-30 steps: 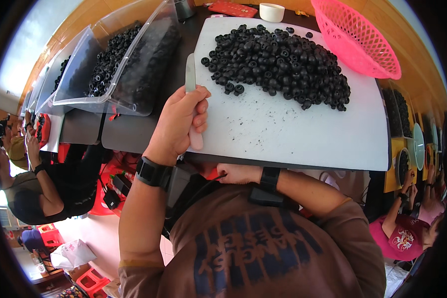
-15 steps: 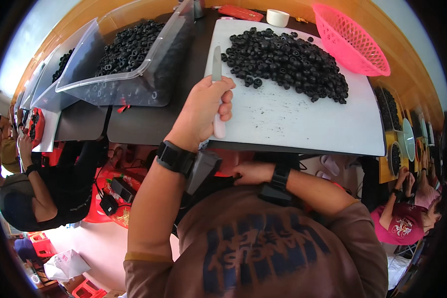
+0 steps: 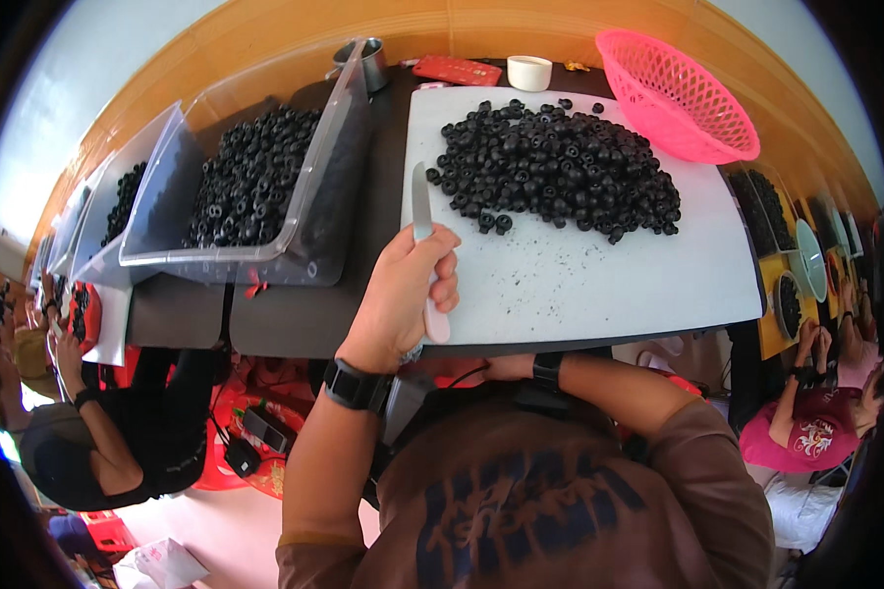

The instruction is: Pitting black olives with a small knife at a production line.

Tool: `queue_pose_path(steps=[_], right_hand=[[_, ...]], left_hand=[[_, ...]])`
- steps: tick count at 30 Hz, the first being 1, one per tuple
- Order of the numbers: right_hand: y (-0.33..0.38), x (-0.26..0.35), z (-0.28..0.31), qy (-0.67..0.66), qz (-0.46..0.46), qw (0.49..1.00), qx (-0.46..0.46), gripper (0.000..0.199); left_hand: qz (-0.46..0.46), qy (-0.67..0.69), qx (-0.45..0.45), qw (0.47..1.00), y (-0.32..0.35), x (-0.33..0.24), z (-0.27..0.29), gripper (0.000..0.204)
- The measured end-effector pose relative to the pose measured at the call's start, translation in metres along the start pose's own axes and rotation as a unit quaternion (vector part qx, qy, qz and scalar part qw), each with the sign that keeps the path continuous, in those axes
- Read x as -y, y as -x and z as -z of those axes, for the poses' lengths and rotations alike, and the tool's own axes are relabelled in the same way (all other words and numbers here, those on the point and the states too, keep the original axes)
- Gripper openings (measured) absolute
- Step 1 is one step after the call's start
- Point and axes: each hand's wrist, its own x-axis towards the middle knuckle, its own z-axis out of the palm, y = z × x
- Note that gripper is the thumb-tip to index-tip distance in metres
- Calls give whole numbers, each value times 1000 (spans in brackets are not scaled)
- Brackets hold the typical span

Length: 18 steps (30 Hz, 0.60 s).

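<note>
My left hand is closed around the pale handle of a knife, its blade pointing away from me. It is at the left front part of a white board, to the left of a pile of small, round black pieces with holes. Two of these pieces lie just in front of the pile, and dark specks are scattered over the board nearby. My right hand is low at the table's front edge, close to my body. Its fingers are mostly hidden, so I cannot make out what they do.
Clear plastic bins with more black pieces stand at left. A pink basket leans at the far right of the board. Behind the board are a white cup, a red flat case and a metal mug. People sit on both sides.
The table and everything on it sit lower in the picture. My left hand keeps its grip on the knife; the fingers of my right hand are now more hidden by the table edge.
</note>
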Motion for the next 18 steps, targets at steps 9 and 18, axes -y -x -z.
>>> queue_pose_path(steps=[9,18], right_hand=[[-2,-14,12,-40,22,997,-69,29],[2,-26,11,-61,27,991,-114,30]], left_hand=[[19,-25,-21,999,0,-5,-11,8],[38,-31,-26,998,-2,-7,-10,12]])
